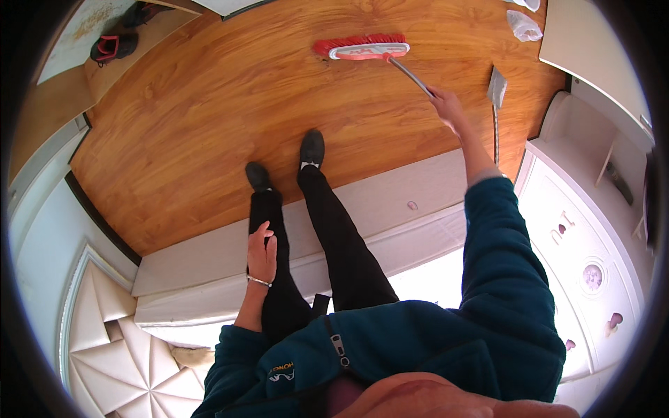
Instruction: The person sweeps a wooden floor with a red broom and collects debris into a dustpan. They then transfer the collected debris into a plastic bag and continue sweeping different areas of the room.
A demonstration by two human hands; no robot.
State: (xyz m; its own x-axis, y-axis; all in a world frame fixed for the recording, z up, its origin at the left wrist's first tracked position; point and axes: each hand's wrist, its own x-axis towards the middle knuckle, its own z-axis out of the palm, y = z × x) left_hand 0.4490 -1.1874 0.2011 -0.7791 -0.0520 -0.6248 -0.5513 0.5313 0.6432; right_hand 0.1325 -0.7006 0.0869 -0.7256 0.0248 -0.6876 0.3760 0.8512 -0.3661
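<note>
Lettering and signs, as I see them on my remote feed. At the lower centre-left of the frame, the chest of the dark teal jacket (411, 334) bears a small emblem (281, 374): a short line of yellow-orange capitals, set at a tilt, above a white figure. At the right, the white cabinet front (554, 268) carries pale, letter-like shapes beside a small dark heart; I view them at a slant. At the upper centre, the pale plate of the broom (369, 51) shows reddish marks, too small for me to identify as writing.
</note>
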